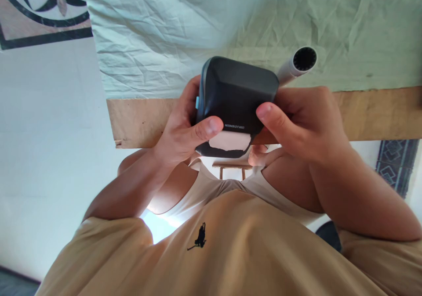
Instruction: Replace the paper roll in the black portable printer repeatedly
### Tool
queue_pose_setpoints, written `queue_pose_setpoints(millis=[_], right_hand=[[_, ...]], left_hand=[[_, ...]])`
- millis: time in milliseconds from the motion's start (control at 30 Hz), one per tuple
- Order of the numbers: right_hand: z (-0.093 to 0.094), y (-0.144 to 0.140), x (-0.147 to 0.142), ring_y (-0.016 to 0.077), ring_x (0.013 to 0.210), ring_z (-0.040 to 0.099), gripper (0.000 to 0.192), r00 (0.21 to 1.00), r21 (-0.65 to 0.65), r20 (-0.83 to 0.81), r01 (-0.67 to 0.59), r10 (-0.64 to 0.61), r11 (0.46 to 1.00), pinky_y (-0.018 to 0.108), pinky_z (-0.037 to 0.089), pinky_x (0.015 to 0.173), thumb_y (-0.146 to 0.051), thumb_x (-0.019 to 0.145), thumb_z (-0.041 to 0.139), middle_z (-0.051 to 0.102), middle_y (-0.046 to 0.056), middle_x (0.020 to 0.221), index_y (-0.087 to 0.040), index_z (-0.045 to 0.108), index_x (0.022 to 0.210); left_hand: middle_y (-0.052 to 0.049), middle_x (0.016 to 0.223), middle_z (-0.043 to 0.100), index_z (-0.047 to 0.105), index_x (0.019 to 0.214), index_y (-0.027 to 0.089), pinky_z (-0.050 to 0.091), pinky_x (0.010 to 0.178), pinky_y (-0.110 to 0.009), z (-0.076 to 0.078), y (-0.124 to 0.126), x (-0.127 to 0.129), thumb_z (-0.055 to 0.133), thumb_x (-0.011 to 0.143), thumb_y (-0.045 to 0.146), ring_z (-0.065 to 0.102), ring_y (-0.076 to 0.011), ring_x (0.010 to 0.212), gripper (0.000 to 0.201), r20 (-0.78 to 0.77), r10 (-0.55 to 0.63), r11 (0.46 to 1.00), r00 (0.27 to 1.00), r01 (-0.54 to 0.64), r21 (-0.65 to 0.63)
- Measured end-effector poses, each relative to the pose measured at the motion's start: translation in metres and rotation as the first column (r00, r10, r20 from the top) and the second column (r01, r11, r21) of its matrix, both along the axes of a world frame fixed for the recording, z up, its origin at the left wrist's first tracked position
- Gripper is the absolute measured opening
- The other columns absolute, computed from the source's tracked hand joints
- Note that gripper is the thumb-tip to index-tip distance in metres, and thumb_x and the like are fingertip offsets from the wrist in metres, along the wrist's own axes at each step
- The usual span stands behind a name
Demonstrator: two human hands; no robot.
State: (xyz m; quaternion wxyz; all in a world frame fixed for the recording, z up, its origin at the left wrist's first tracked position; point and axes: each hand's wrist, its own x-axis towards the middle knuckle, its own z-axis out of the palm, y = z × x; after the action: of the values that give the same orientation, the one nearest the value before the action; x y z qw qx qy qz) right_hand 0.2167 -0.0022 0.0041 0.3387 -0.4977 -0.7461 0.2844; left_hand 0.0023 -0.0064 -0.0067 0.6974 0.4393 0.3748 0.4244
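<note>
A dark label printer (242, 92) marked NIIMBOT is held up in front of me, over the table's near edge. A torn-edged piece of pale label paper (230, 141) shows at its lower side. My left hand (184, 124) grips the printer's left side, thumb pressed on its front and the other fingers behind it. On the right side, my right hand (301, 124) has its thumb on the printer's face and its fingers curled underneath. A white tube (290, 70) with a dark hollow end sticks out above my right hand; whether the fingers touch it is hidden.
A wrinkled pale green cloth (158, 37) covers the table, leaving its bare wooden edge (379, 116) exposed. White floor (49, 133) with a patterned inlay (49, 15) lies to the left. Below the table edge are my legs and a small wooden frame (231, 166).
</note>
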Motion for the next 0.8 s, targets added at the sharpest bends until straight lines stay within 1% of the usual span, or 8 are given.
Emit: queue_pose_setpoints(millis=[67, 133, 233, 300, 367, 500, 567, 800], right_hand=[[-0.005, 0.002, 0.001, 0.0031, 0.043, 0.040, 0.055, 0.993, 0.060, 0.100, 0.053, -0.058, 0.997, 0.021, 0.023, 0.044, -0.067, 0.095, 0.048, 0.047, -0.004, 0.050, -0.018, 0.056, 0.071], [-0.007, 0.002, 0.001, 0.0054, 0.049, 0.047, 0.058, 0.992, 0.044, 0.106, 0.071, -0.075, 0.997, 0.022, 0.028, 0.047, -0.075, 0.093, 0.042, 0.053, -0.003, 0.059, -0.019, 0.060, 0.090], [-0.005, 0.004, 0.003, 0.0075, 0.053, 0.054, 0.064, 0.997, -0.081, 0.064, -0.038, 0.044, 0.996, 0.022, 0.033, 0.048, -0.080, 0.091, 0.040, 0.059, -0.003, 0.065, -0.021, 0.058, 0.107], [-0.002, 0.006, 0.005, 0.0078, 0.052, 0.053, 0.069, 0.990, -0.177, 0.064, -0.109, 0.122, 0.978, 0.022, 0.034, 0.046, -0.084, 0.087, 0.041, 0.058, -0.003, 0.064, -0.020, 0.056, 0.110], [0.000, 0.007, 0.004, 0.0085, 0.052, 0.053, 0.077, 0.989, -0.233, 0.080, -0.102, 0.123, 0.967, 0.022, 0.035, 0.046, -0.090, 0.083, 0.039, 0.058, -0.003, 0.064, -0.020, 0.054, 0.111], [0.004, 0.008, 0.000, 0.0135, 0.057, 0.056, 0.088, 0.986, -0.291, 0.150, -0.032, 0.078, 0.956, 0.026, 0.035, 0.050, -0.098, 0.075, 0.034, 0.055, -0.001, 0.063, -0.020, 0.054, 0.109], [0.005, 0.009, -0.001, 0.0163, 0.061, 0.058, 0.091, 0.981, -0.297, 0.181, -0.016, 0.073, 0.955, 0.027, 0.034, 0.051, -0.100, 0.072, 0.032, 0.055, 0.000, 0.063, -0.019, 0.055, 0.108], [0.000, 0.010, 0.000, 0.0189, 0.061, 0.059, 0.090, 0.971, -0.240, 0.226, -0.016, 0.072, 0.971, 0.029, 0.034, 0.052, -0.098, 0.075, 0.034, 0.059, 0.002, 0.064, -0.017, 0.056, 0.109]], left_hand=[[-0.002, 0.092, 0.064, 0.062, 0.117, 0.023, 0.052, 0.067, -0.028, -0.002, -0.004, 0.006, 0.068, 0.087, 0.049, 0.068, -0.0171, 0.081, 0.040, -0.005, 0.084, 0.996, 0.996, -0.084, -0.006], [-0.001, 0.084, 0.060, 0.062, 0.114, 0.021, 0.046, 0.059, -0.025, -0.006, -0.007, 0.009, 0.057, 0.092, 0.041, 0.063, -0.0137, 0.070, 0.030, 0.034, 0.129, 0.992, 0.991, -0.129, 0.000], [-0.003, 0.088, 0.061, 0.059, 0.122, 0.022, 0.046, 0.058, -0.026, -0.011, -0.006, 0.005, 0.060, 0.088, 0.040, 0.061, -0.0141, 0.071, 0.038, 0.128, 0.033, 0.999, 0.991, -0.035, 0.014], [-0.004, 0.092, 0.062, 0.058, 0.124, 0.024, 0.049, 0.061, -0.028, -0.012, -0.003, -0.002, 0.070, 0.083, 0.046, 0.061, -0.0154, 0.074, 0.048, 0.140, -0.039, 0.999, 0.989, 0.041, -0.011], [-0.003, 0.090, 0.060, 0.058, 0.120, 0.024, 0.049, 0.063, -0.028, -0.012, 0.000, -0.008, 0.078, 0.079, 0.048, 0.059, -0.0150, 0.075, 0.052, 0.095, -0.081, 0.993, 0.992, 0.088, -0.074], [-0.002, 0.086, 0.057, 0.056, 0.124, 0.022, 0.043, 0.051, -0.024, -0.014, 0.002, -0.011, 0.068, 0.085, 0.046, 0.055, -0.0124, 0.065, 0.048, 0.189, -0.079, 0.997, 0.979, 0.080, 0.003], [-0.003, 0.088, 0.058, 0.055, 0.126, 0.021, 0.046, 0.053, -0.025, -0.016, 0.002, -0.010, 0.072, 0.083, 0.043, 0.057, -0.0131, 0.066, 0.050, 0.159, -0.096, 0.993, 0.983, 0.104, -0.047], [-0.005, 0.089, 0.059, 0.058, 0.125, 0.020, 0.044, 0.050, -0.024, -0.020, 0.001, -0.006, 0.065, 0.085, 0.041, 0.059, -0.0137, 0.066, 0.046, 0.199, -0.049, 0.998, 0.979, 0.057, -0.039]])
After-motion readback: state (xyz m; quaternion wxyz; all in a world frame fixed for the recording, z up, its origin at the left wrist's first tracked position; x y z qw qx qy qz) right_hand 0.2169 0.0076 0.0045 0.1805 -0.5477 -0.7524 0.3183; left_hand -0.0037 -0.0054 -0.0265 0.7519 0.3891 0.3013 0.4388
